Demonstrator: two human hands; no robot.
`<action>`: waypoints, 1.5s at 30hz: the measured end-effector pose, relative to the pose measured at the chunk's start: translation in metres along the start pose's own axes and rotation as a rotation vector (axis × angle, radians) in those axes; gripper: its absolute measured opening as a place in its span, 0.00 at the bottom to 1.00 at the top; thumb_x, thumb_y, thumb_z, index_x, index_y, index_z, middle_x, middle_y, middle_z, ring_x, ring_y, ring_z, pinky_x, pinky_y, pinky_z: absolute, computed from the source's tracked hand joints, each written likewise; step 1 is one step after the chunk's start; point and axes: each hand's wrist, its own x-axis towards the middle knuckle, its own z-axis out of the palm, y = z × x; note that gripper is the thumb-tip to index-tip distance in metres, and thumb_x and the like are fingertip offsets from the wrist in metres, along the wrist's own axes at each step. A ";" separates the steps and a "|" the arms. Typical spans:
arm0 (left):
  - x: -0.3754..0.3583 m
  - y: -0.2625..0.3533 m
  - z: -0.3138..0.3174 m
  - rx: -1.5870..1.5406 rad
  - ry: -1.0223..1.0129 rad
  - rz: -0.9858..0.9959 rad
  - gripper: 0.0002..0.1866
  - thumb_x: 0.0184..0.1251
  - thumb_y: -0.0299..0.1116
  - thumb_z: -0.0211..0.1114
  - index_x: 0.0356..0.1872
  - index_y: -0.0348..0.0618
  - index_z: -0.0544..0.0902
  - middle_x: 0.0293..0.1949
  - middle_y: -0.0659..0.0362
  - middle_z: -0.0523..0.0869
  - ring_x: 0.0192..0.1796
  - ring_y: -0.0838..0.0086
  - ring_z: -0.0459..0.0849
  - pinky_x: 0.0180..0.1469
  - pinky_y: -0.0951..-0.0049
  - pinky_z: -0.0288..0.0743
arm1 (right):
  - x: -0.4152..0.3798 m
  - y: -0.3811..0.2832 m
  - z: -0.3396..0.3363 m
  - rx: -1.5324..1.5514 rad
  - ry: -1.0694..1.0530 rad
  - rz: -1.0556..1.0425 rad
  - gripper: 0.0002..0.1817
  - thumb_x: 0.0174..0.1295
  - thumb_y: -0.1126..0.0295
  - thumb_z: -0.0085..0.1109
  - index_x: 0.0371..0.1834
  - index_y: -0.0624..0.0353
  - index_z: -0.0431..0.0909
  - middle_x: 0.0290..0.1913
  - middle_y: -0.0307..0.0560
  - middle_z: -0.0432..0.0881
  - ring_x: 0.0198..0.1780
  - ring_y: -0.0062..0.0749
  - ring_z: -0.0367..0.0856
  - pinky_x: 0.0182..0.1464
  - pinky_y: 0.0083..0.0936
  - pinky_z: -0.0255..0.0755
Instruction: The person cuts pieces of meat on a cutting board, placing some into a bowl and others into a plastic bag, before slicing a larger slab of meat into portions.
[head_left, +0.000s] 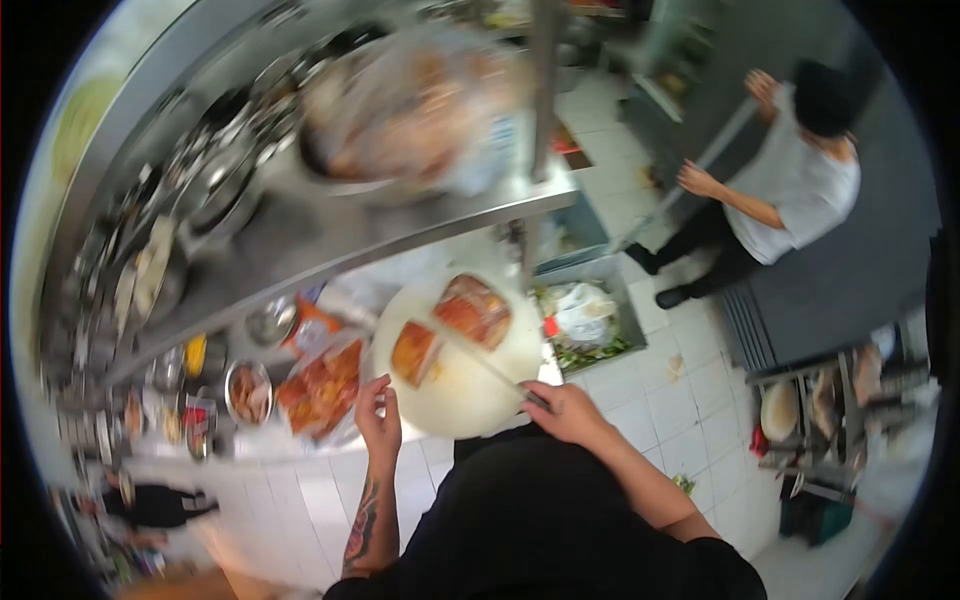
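My right hand (565, 412) is closed around the dark handle of a knife (485, 366). The blade reaches up and left across a round white cutting board (465, 400), between two pieces of roasted meat. The larger piece of meat (472, 310) has reddish-brown skin and lies at the far side. On the left is a smaller orange-brown piece of meat (412, 352), its pale cut side facing right. My left hand (378, 418) hovers by the board's left edge, fingers loosely bent and apart, holding nothing I can see. Beside it, a tray of orange-red meat (322, 388) sits on the counter.
A steel shelf (370, 245) runs above the counter, bearing a large plastic-covered bowl of food (420, 110). A metal bowl of meat pieces (248, 392) stands left. A bin of greens and plastic (590, 320) is right of the board. Another person (790, 180) holds a long pole.
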 end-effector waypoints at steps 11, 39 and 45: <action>0.053 -0.035 -0.053 0.470 0.125 0.350 0.28 0.57 0.16 0.67 0.62 0.43 0.87 0.65 0.49 0.85 0.68 0.46 0.81 0.71 0.48 0.75 | 0.013 -0.004 0.011 -0.067 -0.017 0.069 0.18 0.78 0.58 0.66 0.64 0.55 0.86 0.34 0.60 0.90 0.39 0.63 0.91 0.43 0.48 0.82; 0.149 -0.070 -0.113 0.490 -0.465 0.221 0.57 0.55 0.36 0.87 0.85 0.38 0.64 0.74 0.40 0.77 0.78 0.42 0.73 0.81 0.49 0.67 | 0.009 -0.026 0.023 -0.119 0.050 0.125 0.18 0.79 0.62 0.66 0.65 0.58 0.86 0.34 0.65 0.89 0.37 0.63 0.91 0.41 0.43 0.82; 0.147 -0.067 -0.140 0.412 -0.303 0.243 0.56 0.59 0.32 0.86 0.87 0.38 0.62 0.75 0.43 0.76 0.77 0.50 0.76 0.75 0.54 0.75 | 0.012 -0.019 0.021 -0.132 0.040 0.132 0.17 0.79 0.62 0.66 0.64 0.58 0.86 0.32 0.65 0.88 0.36 0.64 0.90 0.41 0.46 0.81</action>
